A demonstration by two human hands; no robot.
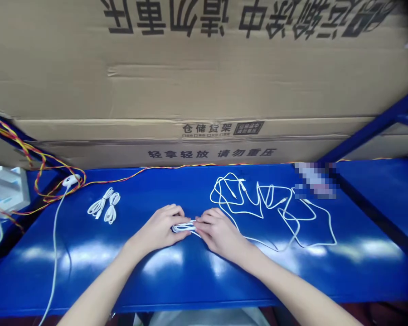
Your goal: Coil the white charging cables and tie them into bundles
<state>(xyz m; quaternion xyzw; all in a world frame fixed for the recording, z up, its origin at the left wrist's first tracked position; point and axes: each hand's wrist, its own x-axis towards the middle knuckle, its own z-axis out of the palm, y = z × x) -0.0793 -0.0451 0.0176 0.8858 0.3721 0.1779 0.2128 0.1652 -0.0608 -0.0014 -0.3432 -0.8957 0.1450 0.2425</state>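
Between my two hands is a white cable (182, 227), folded into a short looped bundle just above the blue shelf. My left hand (161, 227) pinches the bundle's left end, its fingers curled round the loops. At the other end, my right hand (218, 230) closes its fingertips on the same cable. Loose white cables (262, 216) lie tangled to the right of my right hand, and a strand runs from near that hand toward them. Two tied white cable bundles (106, 206) rest on the shelf to the left.
A large cardboard box (204, 81) stands behind the blue shelf (129, 276). Twisted red and yellow wires (56, 160) run along the left and back. A white cord (55, 235) hangs over the front edge. White plastic holders (8, 190) sit far left.
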